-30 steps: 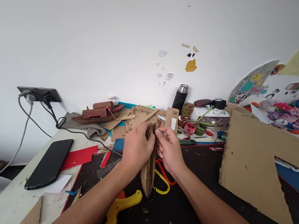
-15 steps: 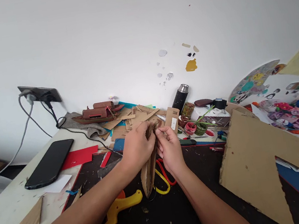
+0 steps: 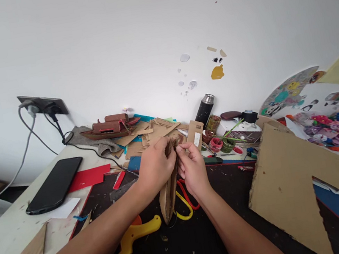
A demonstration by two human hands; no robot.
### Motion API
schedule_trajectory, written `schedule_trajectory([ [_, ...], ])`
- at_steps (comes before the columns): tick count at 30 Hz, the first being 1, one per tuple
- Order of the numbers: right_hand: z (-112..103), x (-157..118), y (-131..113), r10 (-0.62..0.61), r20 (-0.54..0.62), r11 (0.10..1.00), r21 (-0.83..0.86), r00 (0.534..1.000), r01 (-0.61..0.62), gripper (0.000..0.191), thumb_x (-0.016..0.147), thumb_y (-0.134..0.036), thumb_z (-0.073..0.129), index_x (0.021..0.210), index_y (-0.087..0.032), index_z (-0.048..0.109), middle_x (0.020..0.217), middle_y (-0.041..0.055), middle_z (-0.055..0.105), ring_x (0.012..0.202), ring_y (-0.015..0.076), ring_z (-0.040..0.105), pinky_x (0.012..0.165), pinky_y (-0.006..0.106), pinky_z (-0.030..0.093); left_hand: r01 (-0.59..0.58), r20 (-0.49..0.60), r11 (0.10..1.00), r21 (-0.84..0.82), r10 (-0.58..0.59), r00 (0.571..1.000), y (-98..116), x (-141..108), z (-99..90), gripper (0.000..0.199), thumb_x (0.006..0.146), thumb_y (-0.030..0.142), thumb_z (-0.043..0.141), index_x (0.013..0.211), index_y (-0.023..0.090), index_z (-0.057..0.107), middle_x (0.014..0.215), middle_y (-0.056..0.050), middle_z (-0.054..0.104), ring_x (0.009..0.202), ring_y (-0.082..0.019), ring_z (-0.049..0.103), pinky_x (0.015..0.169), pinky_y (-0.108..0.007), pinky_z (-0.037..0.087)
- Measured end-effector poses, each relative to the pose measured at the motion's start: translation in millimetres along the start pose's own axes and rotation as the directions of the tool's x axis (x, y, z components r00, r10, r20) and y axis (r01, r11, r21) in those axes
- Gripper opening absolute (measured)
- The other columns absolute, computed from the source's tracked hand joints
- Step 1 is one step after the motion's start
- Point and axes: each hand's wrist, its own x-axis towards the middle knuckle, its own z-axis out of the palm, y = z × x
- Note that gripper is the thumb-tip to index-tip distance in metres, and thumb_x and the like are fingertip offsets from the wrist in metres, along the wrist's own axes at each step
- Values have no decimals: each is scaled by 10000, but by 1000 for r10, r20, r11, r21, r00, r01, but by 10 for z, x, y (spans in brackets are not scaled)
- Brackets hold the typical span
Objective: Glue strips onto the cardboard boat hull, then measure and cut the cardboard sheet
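Dark mat; left fingers pinching cardboard piece, right fingers pinching its half-hidden upper end

One bare left hand and one bare right hand make two hands. There is one long, hollow brown cardboard piece, one black phone, one black bottle with a silver top and one brown toy boat. One yellow loop handle and one red loop handle make two.
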Motion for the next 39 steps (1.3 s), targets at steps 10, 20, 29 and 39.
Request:
schedule_trajectory([
  [10,-10,5,8,5,-3,1000,-4,1000,-5,471,800,-606,878,856,-249,575,461,-157,370,362,60,265,323,151,195,11,20,1000,1,-11,1000,1,15,5,188,933,161,586,1047,208,728,976,-71,779,923,-264,735,770,-337,528],
  [20,-15,10,11,1,8,1000,2,1000,-1,469,807,-610,876,872,-250,582,462,-160,363,362,59,257,324,152,201,37,22,999,-31,-36,999,-1,16,-5,216,942,186,603,1106,209,742,1014,-76,789,970,-275,750,816,-349,554],
  [29,-4,0,-15,16,1,1000,-15,1000,-16,469,797,-611,876,887,-249,591,459,-160,361,361,62,273,326,151,205,4,1,999,-40,-4,1000,-21,0,11,262,950,185,582,1157,212,739,1084,-83,802,1006,-270,751,849,-358,581],
  [39,3,0,-20,23,-2,1000,-5,1000,-23,469,789,-601,882,883,-247,588,457,-160,370,363,60,274,329,146,197,15,-21,994,-112,-17,1000,-17,-9,8,379,960,174,598,1317,206,720,1224,-84,810,1113,-261,759,1022,-383,583],
])
